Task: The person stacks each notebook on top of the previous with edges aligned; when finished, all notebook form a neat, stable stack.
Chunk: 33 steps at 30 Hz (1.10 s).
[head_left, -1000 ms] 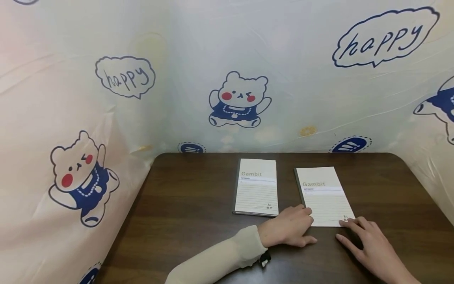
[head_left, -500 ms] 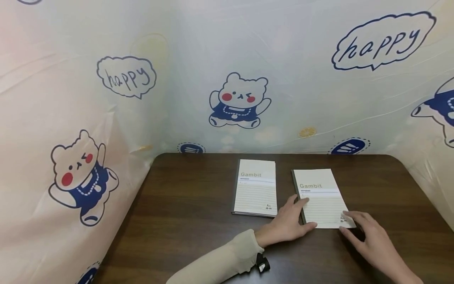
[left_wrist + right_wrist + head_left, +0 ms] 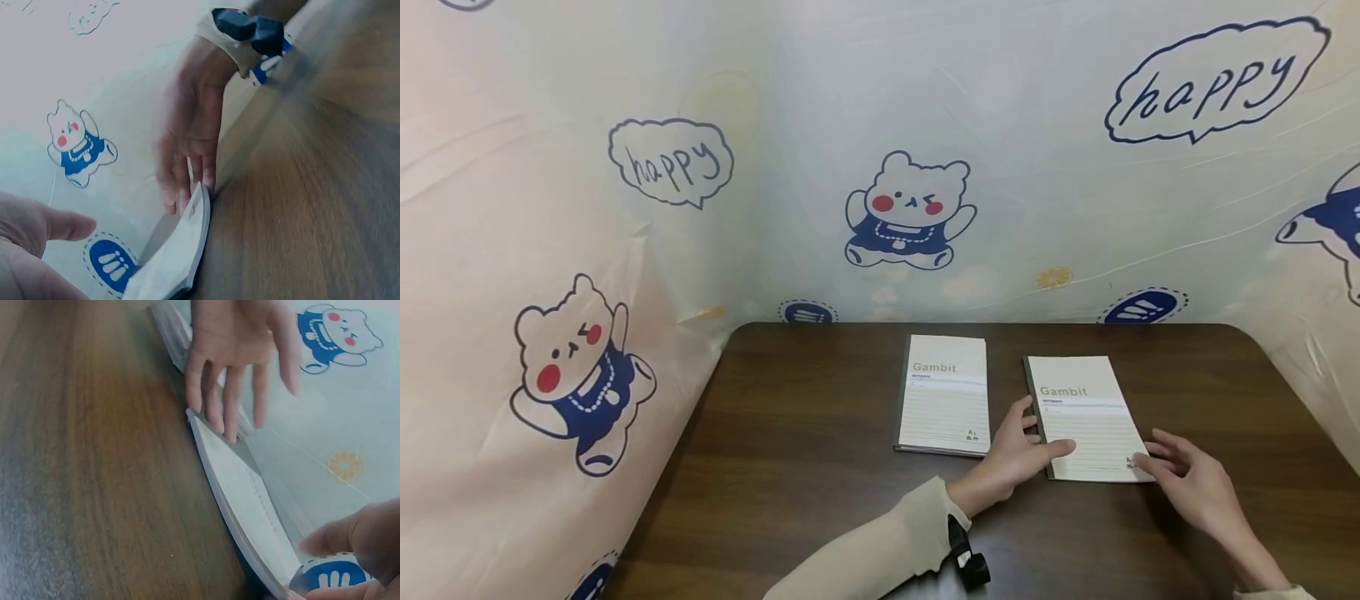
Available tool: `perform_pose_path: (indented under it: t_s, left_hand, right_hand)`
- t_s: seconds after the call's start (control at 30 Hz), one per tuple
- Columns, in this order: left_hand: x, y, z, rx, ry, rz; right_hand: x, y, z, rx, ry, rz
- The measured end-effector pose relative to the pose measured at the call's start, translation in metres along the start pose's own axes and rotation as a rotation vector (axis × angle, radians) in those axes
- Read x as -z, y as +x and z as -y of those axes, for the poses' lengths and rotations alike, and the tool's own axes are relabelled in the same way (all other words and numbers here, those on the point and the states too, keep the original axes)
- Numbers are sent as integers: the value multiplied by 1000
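Note:
A white "Gambit" notebook [image 3: 1081,425] with a dark spine lies on the brown table, angled slightly. At its left spine, my left hand [image 3: 1018,454] keeps its fingers extended along the side, the thumb stretched over the cover. My right hand [image 3: 1195,483] is at the lower right corner, thumb over the corner and fingers by the right edge. In the right wrist view, a gap shows between the right thumb [image 3: 334,536] and the cover, while the left hand's [image 3: 240,337] straight fingers reach the spine side. The left wrist view shows the notebook's [image 3: 172,256] pages edge-on.
Left of the hands, a second white notebook [image 3: 943,396], apparently stacked on another, lies flat on the wooden table [image 3: 805,467]. A pale curtain [image 3: 775,208] printed with bears hangs around the table's back and sides. A dark camera strap [image 3: 966,554] sits on the left wrist.
Both hands have turned from reaching over the lower corners to standing at the notebook's two sides, left fingers moving up along the spine. The right notebook has barely shifted; the left one stays put.

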<state>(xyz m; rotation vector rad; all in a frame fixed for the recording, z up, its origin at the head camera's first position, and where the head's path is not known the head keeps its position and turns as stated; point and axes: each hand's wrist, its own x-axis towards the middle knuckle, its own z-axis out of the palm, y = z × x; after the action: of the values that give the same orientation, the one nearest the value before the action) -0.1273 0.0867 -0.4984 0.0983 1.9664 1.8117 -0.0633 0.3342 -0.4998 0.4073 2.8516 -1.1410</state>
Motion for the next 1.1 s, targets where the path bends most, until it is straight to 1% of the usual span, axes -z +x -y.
perform_pose_path:
  t_s: [0.1,0.13,0.2,0.27,0.33,0.4,0.47,0.5,0.63,0.8,0.93,1.1]
  left_hand:
    - [-1,2,1,46,-108,-24]
    - [-2,2,1,57,-131,-31]
    - [-4,2,1,72,-146,-44]
    - [-4,1,2,76,-144,-46]
    - [-3,0,3,68,-120,-38]
    - [-2,0,4,51,-99,-31]
    - [-1,-1,5,35,-67,-31]
    - [0,-1,5,25,-49,-31]
    - [3,-2,4,1,4,-49]
    - [12,-4,2,-62,63,-51]
    - [27,-7,-2,-130,105,-45]
    - [55,-11,-4,-188,145,-28]
  right_hand:
    - [2,-1,-5,-29,65,15]
    - [4,-2,-8,-41,102,36]
    - [6,-2,-13,-67,190,88]
    - [9,-2,-17,-110,288,168]
    - [12,-1,-21,-147,356,261]
    - [14,0,-23,-183,386,333]
    - [16,0,-25,-194,389,393]
    - [16,-1,-25,-197,393,409]
    - [13,-3,-24,-181,419,422]
    - [7,-5,-16,-148,442,404]
    - [2,-4,-2,-125,462,402]
    - [-12,0,21,-101,503,411]
